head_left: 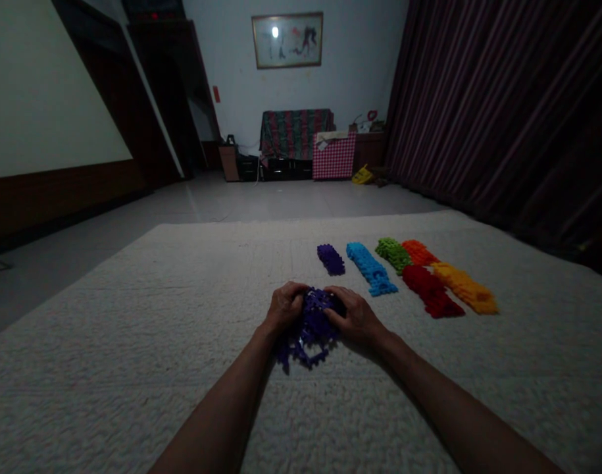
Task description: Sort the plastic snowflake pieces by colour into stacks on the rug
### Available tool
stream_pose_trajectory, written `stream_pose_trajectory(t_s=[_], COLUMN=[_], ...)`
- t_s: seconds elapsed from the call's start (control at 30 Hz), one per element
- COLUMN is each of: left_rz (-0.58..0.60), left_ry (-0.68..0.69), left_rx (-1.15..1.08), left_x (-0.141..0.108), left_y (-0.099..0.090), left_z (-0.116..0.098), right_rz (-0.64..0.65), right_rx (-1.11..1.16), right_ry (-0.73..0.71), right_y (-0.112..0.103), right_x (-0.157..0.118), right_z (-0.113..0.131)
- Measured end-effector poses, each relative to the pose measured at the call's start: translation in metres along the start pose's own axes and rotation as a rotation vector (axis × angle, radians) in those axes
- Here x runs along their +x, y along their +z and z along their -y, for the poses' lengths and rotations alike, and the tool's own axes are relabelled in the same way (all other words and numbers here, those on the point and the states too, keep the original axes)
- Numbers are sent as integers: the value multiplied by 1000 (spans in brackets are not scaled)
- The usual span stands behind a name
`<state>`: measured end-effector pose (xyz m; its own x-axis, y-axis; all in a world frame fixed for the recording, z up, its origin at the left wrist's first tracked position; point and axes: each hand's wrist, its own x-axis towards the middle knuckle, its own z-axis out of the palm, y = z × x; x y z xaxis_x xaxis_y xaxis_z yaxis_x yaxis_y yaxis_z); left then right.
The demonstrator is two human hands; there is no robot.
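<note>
A loose bundle of purple pieces with knobbly, toothed edges (314, 322) is gathered on the quilted cover in front of me; their exact kind is not clear. My left hand (285, 306) is closed around the bundle's left side, thumb toward the middle. On the right side, my right hand (352, 313) grips it with bent fingers and thumb. Some purple pieces hang out below the hands in an open loop. Just beyond lies a smaller, neat purple stack (331, 259). A long blue row of similar knobbly pieces (370, 268) rests to its right.
Further right lie green (393, 255), orange (419, 252), dark red (431, 291) and yellow (466, 287) rows of pieces. The pale quilted cover (157, 329) spreads underneath. Behind it are a grey floor (222, 201), a low cabinet with cloths (297, 135) and a dark curtain (498, 99).
</note>
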<state>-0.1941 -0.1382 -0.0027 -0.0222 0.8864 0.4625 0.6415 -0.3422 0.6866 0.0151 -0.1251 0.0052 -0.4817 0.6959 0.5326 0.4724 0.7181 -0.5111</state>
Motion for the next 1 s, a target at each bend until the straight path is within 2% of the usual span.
stream_pose_trajectory(t_s=[0.33,0.5,0.7,0.87,1.0], left_rz=[11,29,18,7,-17], left_ry=[-79,-86,-114,-120,-147], left_rx=[-50,-59,-119,-140,-151], left_x=[0,0,-1,-2,-1], left_y=[0,-1,-2,-1,0], left_z=[-1,-3,-5,-3,-1], right_rz=[38,38,-14,-101,-101], right_rx=[-22,42,112,-9,-43], right_ry=[-22,0,75,44,58], right_y=[2,-2,-6,2,2], right_x=[2,3,9,9,4], right_z=[-6,-3,-11,-21,-22])
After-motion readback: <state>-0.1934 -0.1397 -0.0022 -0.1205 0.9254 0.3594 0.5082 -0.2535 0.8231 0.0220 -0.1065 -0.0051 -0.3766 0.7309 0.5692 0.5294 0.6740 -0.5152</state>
